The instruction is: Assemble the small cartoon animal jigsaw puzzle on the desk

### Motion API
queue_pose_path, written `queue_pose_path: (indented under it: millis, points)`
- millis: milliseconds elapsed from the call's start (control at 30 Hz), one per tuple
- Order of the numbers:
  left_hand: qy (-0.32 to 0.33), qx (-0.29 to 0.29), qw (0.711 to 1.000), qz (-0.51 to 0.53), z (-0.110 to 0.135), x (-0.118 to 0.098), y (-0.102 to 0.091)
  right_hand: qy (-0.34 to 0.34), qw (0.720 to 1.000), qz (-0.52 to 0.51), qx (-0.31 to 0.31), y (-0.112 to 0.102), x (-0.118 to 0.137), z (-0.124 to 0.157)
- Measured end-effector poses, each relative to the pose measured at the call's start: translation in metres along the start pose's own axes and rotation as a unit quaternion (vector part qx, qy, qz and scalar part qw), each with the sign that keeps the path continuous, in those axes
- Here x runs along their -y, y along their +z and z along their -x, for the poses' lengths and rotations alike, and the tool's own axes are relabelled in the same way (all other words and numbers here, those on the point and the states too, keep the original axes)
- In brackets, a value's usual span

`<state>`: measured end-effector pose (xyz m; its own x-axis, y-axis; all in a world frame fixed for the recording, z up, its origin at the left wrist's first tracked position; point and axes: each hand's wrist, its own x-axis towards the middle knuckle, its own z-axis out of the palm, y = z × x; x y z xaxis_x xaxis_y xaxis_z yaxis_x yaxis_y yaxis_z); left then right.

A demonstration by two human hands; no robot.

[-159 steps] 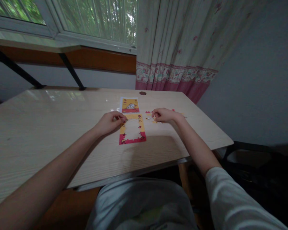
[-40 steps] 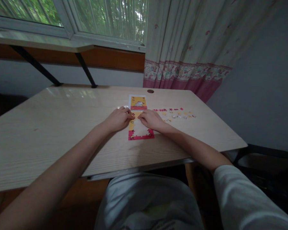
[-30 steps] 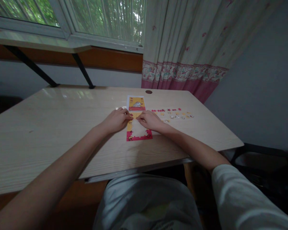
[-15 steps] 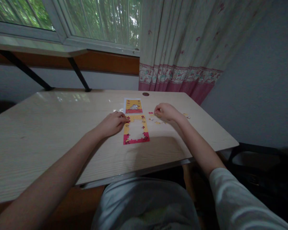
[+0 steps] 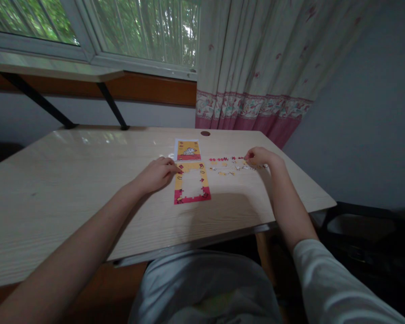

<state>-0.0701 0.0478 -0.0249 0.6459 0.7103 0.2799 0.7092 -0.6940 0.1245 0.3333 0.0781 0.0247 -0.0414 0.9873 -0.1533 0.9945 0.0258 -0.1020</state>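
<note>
A jigsaw puzzle (image 5: 206,191) lies flat on the desk, its yellow and red border joined around a bare middle. My left hand (image 5: 158,173) rests at its upper left edge, fingertips stretched onto the border. Beyond the puzzle is a picture card (image 5: 188,150) with a white animal on yellow and red. Loose puzzle pieces (image 5: 227,173) are spread to the right in rough rows, red ones (image 5: 218,159) farthest back. My right hand (image 5: 258,156) is at the right end of the red row, thumb and fingers pinched on a puzzle piece mostly hidden by the fingertips.
The pale wooden desk (image 5: 87,180) has a round dark cable hole (image 5: 205,133) near its back edge. A raised shelf (image 5: 54,65) on black supports stands at the back left. A curtain (image 5: 249,81) hangs behind, and a dark chair (image 5: 361,220) is at the right.
My right hand has moved right along the loose pieces, uncovering the row of red ones. My left hand has stayed at the puzzle's edge.
</note>
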Motion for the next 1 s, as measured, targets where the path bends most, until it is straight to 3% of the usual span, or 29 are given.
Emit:
queue_pose_path:
  millis: [767,1000]
  points:
    - [-0.003,0.002,1.000,-0.004,0.000,0.000,0.003,-0.033,0.998,-0.031,0.053,0.012,-0.007,-0.010]
    - [-0.007,-0.001,1.000,0.008,-0.001,-0.003,0.001,-0.037,0.997,-0.062,0.033,0.016,-0.008,-0.014]
